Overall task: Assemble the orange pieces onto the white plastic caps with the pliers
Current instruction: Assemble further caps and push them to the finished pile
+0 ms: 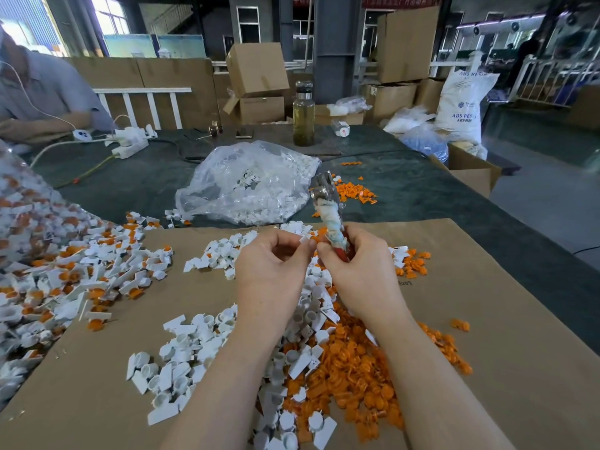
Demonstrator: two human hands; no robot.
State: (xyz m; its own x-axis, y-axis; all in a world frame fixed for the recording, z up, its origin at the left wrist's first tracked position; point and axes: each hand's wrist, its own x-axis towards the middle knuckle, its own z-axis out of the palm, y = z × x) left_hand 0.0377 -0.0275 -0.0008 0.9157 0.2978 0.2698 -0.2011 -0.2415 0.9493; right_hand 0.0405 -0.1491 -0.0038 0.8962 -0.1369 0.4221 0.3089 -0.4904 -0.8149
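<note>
Two hands meet above the cardboard (487, 303): my left hand (272, 264) pinches a white cap (304, 241), my right hand (354, 264) is closed around the pliers (328, 209), pointing away. Loose caps (181, 358) and orange pieces (357, 375) lie heaped on the cardboard beneath my wrists.
</note>
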